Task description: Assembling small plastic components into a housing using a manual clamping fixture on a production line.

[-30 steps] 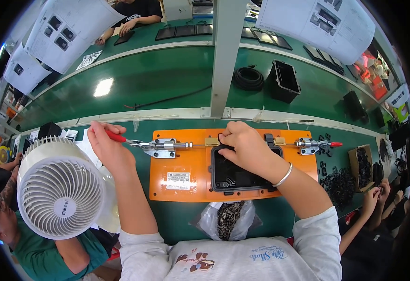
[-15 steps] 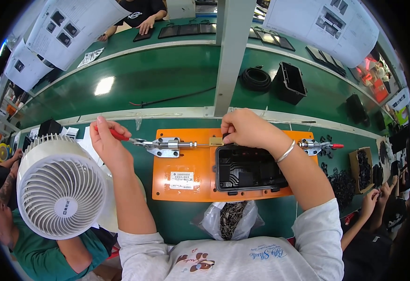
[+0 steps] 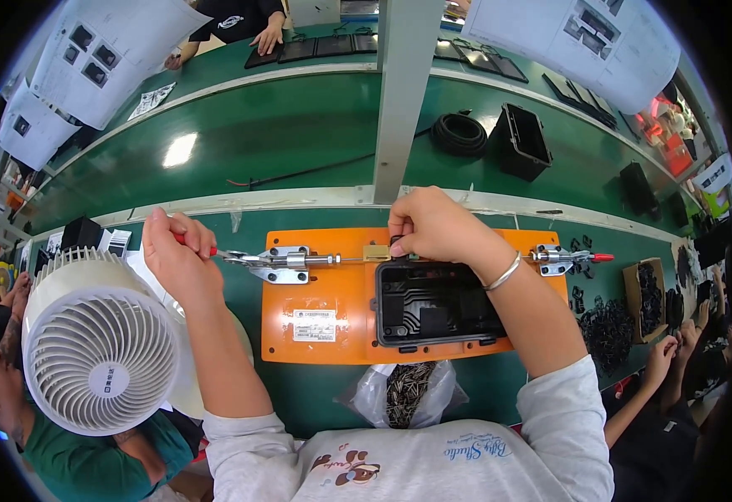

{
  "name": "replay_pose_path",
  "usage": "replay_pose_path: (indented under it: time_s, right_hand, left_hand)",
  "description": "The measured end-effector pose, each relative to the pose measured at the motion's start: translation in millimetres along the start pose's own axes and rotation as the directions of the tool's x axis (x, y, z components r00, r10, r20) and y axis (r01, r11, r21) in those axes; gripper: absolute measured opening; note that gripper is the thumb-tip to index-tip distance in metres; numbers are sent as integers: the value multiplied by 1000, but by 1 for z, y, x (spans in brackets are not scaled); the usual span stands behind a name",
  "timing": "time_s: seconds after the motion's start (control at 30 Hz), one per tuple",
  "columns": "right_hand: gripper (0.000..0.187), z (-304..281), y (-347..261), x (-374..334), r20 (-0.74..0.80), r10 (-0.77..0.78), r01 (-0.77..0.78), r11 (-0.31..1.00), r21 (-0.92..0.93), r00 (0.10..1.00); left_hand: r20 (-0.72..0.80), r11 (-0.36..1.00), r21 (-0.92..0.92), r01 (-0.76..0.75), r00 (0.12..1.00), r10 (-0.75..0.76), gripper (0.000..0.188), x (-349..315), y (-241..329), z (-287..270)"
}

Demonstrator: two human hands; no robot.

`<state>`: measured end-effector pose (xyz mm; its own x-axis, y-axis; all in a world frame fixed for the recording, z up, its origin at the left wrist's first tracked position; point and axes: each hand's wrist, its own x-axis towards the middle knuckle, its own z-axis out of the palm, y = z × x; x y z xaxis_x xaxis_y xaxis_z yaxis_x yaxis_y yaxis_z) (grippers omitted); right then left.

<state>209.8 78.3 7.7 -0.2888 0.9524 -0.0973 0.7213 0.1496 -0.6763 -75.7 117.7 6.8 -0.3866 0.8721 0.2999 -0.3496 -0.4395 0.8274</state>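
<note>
My left hand [image 3: 183, 255] is closed round the red handle of a toggle clamp [image 3: 286, 264], which is bolted to the left part of an orange fixture plate [image 3: 315, 301]. The clamp's rod points right to a small brass-coloured block [image 3: 377, 252]. My right hand [image 3: 443, 224] is pinched at the top left edge of an open black plastic box [image 3: 392, 322] on the plate, beside the block. A small dark piece shows at its fingertips, mostly hidden. Beyond my right wrist a second red-handled toggle clamp [image 3: 554, 259] is mounted at the plate's right end.
A white fan [image 3: 102, 351] stands close to my left forearm. In front of me lies a plastic bag of screws [image 3: 408, 393]. At right are a pile of black parts [image 3: 607, 335] and a cardboard box [image 3: 646, 297]. A post [image 3: 401, 109] rises behind the plate. Co-workers sit on both sides.
The view has shifted slightly. My left hand's fingers have curled further round the clamp handle. My right hand stays at the box's top edge. A co-worker's hand across the bench has moved slightly.
</note>
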Motion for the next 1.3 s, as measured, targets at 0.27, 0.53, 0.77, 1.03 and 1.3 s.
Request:
replay_pose_path:
  time_s: [0.27,0.53,0.77,1.03,1.3]
  right_hand:
    - [40,2,5,-8,-35,-49,48,999,-21,998]
    - [51,17,6,-15,-102,-191,144,924,-354,976]
    - [48,18,3,-14,-154,-218,159,933,-322,964]
    - [49,18,-1,-18,-153,-181,123,937,-326,972]
    - [40,13,8,-24,-292,-345,314,938,-148,892]
  left_hand:
    - [13,1000,-7,15,1000,-15,32,0,1,-3]
    - [-13,999,-36,33,999,-34,32,-2,2,-3]
    - [107,989,148,-11,994,-5,30,-11,1,5]
    - [783,420,520,-744,612,115,27,-68,-33,49]
    - [665,581,541,-609,732,148,27,-62,-27,42]
